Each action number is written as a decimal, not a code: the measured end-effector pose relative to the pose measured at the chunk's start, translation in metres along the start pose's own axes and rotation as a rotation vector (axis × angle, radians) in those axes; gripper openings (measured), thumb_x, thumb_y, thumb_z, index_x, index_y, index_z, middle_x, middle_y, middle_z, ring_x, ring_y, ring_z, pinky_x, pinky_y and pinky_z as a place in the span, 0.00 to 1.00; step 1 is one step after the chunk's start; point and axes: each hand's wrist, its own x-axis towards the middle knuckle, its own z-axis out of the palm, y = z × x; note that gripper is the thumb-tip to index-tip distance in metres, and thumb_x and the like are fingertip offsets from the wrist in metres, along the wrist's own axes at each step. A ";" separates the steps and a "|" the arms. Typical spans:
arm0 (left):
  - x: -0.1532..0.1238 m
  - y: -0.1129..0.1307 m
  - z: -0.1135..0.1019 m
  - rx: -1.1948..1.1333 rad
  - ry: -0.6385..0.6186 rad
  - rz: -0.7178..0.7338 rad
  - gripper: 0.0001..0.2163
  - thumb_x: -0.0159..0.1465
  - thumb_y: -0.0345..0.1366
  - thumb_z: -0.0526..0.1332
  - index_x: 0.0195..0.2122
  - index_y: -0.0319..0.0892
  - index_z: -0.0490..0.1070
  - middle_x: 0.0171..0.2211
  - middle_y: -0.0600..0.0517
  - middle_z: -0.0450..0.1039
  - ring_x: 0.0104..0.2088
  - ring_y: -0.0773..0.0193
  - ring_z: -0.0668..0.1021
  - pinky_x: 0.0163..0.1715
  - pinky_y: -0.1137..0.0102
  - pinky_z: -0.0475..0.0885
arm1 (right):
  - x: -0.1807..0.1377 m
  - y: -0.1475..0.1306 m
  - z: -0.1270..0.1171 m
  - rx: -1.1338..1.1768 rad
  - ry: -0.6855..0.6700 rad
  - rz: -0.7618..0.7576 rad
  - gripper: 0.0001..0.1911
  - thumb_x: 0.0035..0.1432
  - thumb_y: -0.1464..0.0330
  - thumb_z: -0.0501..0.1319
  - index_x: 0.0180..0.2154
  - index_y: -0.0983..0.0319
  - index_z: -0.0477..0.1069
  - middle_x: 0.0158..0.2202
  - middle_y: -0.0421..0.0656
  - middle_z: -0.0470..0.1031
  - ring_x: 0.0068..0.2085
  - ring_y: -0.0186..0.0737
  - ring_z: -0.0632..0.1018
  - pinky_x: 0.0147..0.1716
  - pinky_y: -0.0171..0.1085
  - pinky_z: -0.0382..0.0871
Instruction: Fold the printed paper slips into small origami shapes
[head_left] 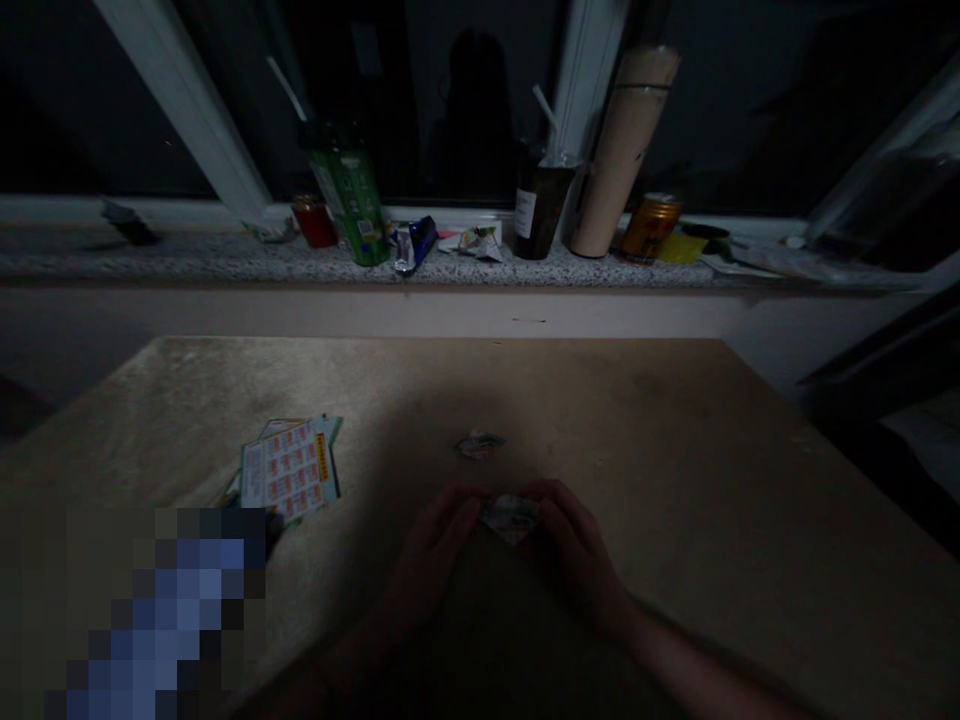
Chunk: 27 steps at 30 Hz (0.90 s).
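Observation:
Between my two hands, low over the table, is a small piece of folded paper [511, 518] with a pointed lower end and a greyish printed pattern. My left hand [442, 535] pinches its left corner. The fingers of my right hand [574, 530] are closed on its right corner. Just beyond them on the tabletop lies another small folded paper [480, 445], untouched. Dim light and my own shadow hide the fine detail of both papers. To the left of my hands, a loose pile of printed cards [289, 468] lies spread a little.
The wooden table [637, 400] meets a wall below a speckled windowsill [457, 268]. On the sill stand a green bottle [352, 205], a dark cup with a straw [540, 215], a tall beige flask [626, 150] and an orange can [651, 230]. A pixelated patch covers the lower left.

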 end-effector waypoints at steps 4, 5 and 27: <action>0.000 -0.004 0.001 0.047 0.012 -0.015 0.12 0.66 0.43 0.50 0.40 0.44 0.70 0.35 0.54 0.74 0.39 0.61 0.74 0.41 0.70 0.66 | -0.001 0.004 0.001 0.003 0.075 0.054 0.13 0.62 0.58 0.53 0.29 0.59 0.64 0.25 0.36 0.61 0.27 0.34 0.64 0.26 0.32 0.59; -0.001 -0.005 0.001 0.058 0.010 -0.012 0.13 0.66 0.43 0.50 0.41 0.45 0.70 0.35 0.54 0.75 0.38 0.61 0.75 0.41 0.70 0.66 | 0.000 0.004 0.001 -0.002 0.086 0.056 0.14 0.61 0.58 0.53 0.29 0.60 0.63 0.25 0.36 0.61 0.26 0.33 0.64 0.25 0.32 0.59; 0.000 0.001 0.003 0.311 -0.111 0.307 0.08 0.60 0.33 0.60 0.40 0.44 0.73 0.38 0.53 0.78 0.38 0.63 0.79 0.40 0.70 0.72 | 0.009 -0.002 -0.007 -0.108 0.290 0.034 0.11 0.54 0.60 0.59 0.27 0.61 0.71 0.21 0.37 0.67 0.23 0.34 0.68 0.22 0.32 0.60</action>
